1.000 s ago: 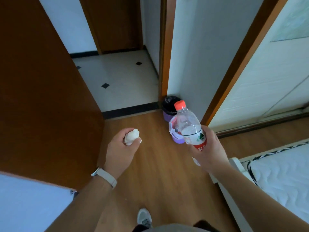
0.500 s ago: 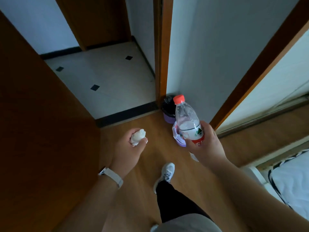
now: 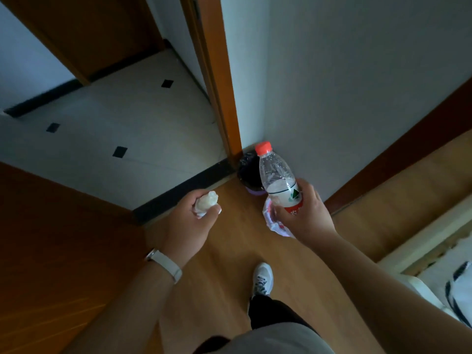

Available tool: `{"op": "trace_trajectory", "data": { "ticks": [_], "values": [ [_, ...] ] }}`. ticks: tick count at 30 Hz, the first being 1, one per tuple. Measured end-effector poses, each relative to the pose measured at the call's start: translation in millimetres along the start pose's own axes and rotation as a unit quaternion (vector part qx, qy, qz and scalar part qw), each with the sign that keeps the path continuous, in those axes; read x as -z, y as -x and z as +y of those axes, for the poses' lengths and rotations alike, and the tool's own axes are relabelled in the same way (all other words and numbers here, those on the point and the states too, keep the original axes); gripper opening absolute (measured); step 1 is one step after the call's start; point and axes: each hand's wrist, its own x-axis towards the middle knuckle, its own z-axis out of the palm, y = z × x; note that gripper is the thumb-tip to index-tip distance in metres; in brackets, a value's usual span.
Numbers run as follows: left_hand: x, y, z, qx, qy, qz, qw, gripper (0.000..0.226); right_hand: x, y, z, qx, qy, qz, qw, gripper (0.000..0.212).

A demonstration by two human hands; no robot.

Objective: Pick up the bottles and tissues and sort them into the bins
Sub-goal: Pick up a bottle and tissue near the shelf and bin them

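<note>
My left hand grips a crumpled white tissue, held above the wood floor. My right hand holds a clear plastic bottle with a red cap and a red-and-white label, upright, by its lower half. Right behind the bottle, in the corner by the door frame, stands a purple bin with a black liner. A second bin with a pale liner sits nearer, mostly hidden under my right hand.
An open brown door stands at the left. The orange door frame and grey wall rise behind the bins. White tiled floor lies beyond the threshold. A bed edge is at the right. My foot is on the floor.
I have stepped closer to the bins. Both hands moved forward with their loads; the bottle now stands over the bins in the corner.
</note>
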Motion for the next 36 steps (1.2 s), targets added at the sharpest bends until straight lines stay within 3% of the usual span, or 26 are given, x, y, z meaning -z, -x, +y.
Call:
{"op": "trace_trajectory", "data": {
  "ticks": [9, 18, 27, 31, 36],
  "values": [
    [-38.4, -83.9, 38.2, -0.057, -0.006, -0.106, 0.993, 0.030, 31.6, -30.4, 31.2, -0.105, -0.027, 0.069, 0.992, 0.060],
    [-67.8, -175.4, 47.9, -0.079, -0.013, -0.226, 0.971, 0.028, 11.8, -40.0, 41.3, -0.221, -0.012, 0.139, 0.965, 0.068],
    [-105.7, -314.6, 7.5, -0.115, -0.051, -0.373, 0.919, 0.031, -61.4, -94.7, 20.0, -0.338, 0.029, 0.161, 0.927, 0.074],
    [-141.0, -374.0, -19.9, -0.127, -0.065, -0.383, 0.913, 0.041, -97.6, -127.5, 37.5, -0.367, 0.006, 0.172, 0.914, 0.074],
    [-206.0, -417.6, -78.7, -0.137, -0.115, -0.396, 0.900, 0.035, -153.8, -160.4, 100.8, -0.400, -0.015, 0.149, 0.904, 0.082]
  ]
}}
